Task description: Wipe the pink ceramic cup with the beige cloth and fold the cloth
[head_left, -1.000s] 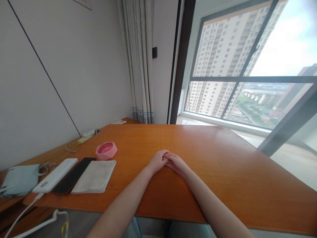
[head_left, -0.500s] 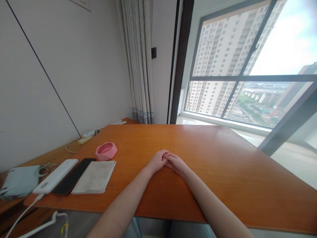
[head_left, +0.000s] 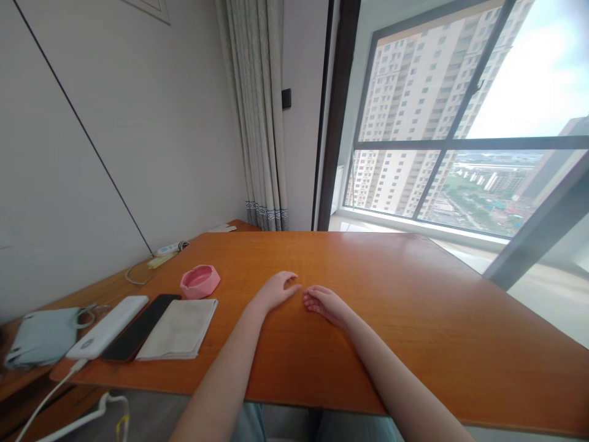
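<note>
Above the wooden table [head_left: 368, 270], my left hand [head_left: 278, 290] is lifted a little with its thumb and fingers apart, and it holds nothing. My right hand [head_left: 324, 304] rests on the tabletop just to the right, its fingers curled loosely together with nothing visible in them. A small gap separates the two hands. Nearest to my left hand on the left side are a folded pale cloth [head_left: 179, 328] and a pink angular ashtray [head_left: 200, 282] behind it.
Left of the cloth lie a black phone [head_left: 140, 328] and a white power bank [head_left: 108, 328] with a white cable plugged in. Farther left is a pale blue-grey pouch [head_left: 41, 337]. A power strip [head_left: 168, 249] lies by the wall. A curtain [head_left: 264, 123] hangs behind the table, and a window is at the right.
My hands were clasped together; now they have come apart. The left one has moved left and its fingers have spread, while the right one stays about where it was.
</note>
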